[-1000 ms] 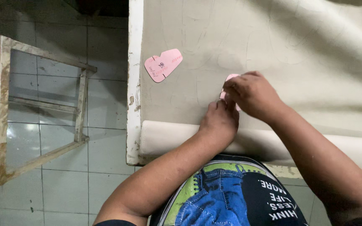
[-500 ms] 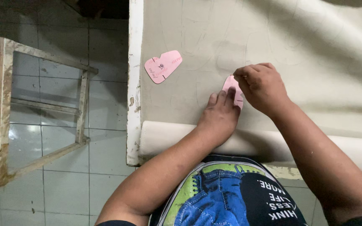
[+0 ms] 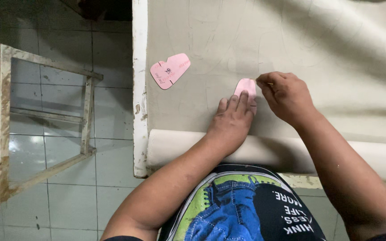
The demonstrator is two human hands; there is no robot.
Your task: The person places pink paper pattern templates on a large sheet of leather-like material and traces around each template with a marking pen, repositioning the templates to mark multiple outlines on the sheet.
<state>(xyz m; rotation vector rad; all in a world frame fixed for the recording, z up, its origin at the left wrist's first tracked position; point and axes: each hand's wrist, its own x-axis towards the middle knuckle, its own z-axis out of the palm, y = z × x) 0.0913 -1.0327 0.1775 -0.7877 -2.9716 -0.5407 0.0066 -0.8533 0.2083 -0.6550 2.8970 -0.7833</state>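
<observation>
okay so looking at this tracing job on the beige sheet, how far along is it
Done: faint outlines already show on the beige sheet, so earlier shapes look traced. In hand: the left hand presses a small pink template flat while the right hand works at its edge; any marking tool is too small to see. Left: a larger pink template lies apart, untouched, with much unmarked sheet near it.

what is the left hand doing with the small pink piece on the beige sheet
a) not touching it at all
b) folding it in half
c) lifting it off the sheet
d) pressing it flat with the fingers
d: the left hand lies palm down with its fingers spread over the small pink piece, which rests flat on the beige sheet.
</observation>
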